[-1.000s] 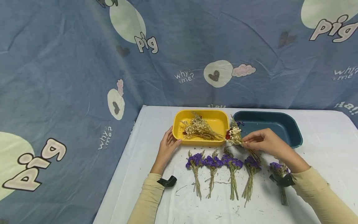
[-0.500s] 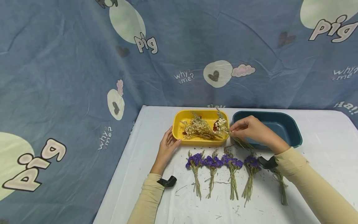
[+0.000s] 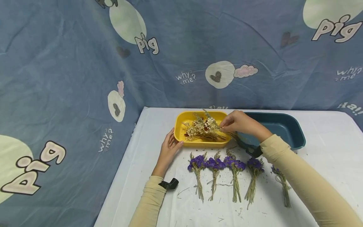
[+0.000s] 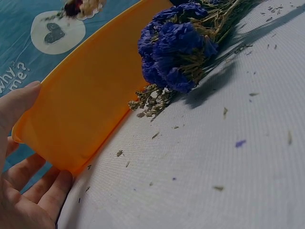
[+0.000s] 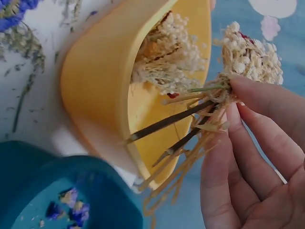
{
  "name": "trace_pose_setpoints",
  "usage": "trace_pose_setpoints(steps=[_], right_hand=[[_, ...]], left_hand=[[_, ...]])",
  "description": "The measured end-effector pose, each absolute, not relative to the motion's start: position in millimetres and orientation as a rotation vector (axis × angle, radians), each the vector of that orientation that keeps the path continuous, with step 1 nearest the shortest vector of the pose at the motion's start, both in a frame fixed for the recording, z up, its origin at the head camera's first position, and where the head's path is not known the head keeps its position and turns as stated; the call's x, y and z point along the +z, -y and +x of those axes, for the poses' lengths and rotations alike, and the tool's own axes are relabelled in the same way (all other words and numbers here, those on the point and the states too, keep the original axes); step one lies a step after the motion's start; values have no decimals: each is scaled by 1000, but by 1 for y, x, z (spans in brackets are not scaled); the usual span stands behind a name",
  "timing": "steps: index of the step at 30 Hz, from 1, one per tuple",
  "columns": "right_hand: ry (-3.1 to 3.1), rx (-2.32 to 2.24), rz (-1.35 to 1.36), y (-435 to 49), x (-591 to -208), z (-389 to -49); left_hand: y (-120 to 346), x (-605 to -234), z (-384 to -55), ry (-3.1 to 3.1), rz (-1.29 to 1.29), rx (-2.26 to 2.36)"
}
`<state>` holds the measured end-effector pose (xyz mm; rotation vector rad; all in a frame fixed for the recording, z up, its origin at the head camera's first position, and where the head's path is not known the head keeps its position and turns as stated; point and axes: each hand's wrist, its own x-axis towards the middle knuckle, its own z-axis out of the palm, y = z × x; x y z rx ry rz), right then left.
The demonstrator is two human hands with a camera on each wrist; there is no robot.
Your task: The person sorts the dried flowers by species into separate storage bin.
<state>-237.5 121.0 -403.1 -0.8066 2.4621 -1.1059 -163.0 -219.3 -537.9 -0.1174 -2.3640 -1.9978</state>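
Observation:
My right hand (image 3: pixel 239 123) pinches the tied stems of a small dried-flower bunch (image 5: pixel 252 59) over the right side of the yellow tub (image 3: pixel 207 144). The bunch has cream blossoms and a little red. Its stem ends stick out past the tub's rim toward the dark teal tub. Inside the yellow tub lie other cream dried flowers (image 5: pixel 167 55), partly covered by the held bunch in the head view. My left hand (image 3: pixel 168 149) holds the yellow tub's near left corner, the thumb by the rim and the fingers round the outside.
A dark teal tub (image 3: pixel 300 142) stands to the right, with purple petals (image 5: pixel 76 210) in it. Several purple dried-flower bunches (image 3: pixel 235 179) lie in a row in front on the white table (image 3: pixel 141 151). Plant crumbs are scattered about. A blue printed curtain (image 3: pixel 170 47) hangs behind.
My right hand has carried the cream bunch leftward, from between the tubs to over the yellow tub and the flowers in it. The left hand has stayed at the tub's corner.

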Motion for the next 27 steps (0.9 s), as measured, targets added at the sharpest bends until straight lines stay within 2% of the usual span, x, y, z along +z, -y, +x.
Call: trace_pose_setpoints(steps=[15, 27], right_hand=[[-2338, -874, -899, -77, -411, -264], [-2338, -707, -1051, -44, -422, -268]], left_hand=[[218, -538, -162, 2352, -89, -1980], [218, -538, -163, 2352, -95, -1991]])
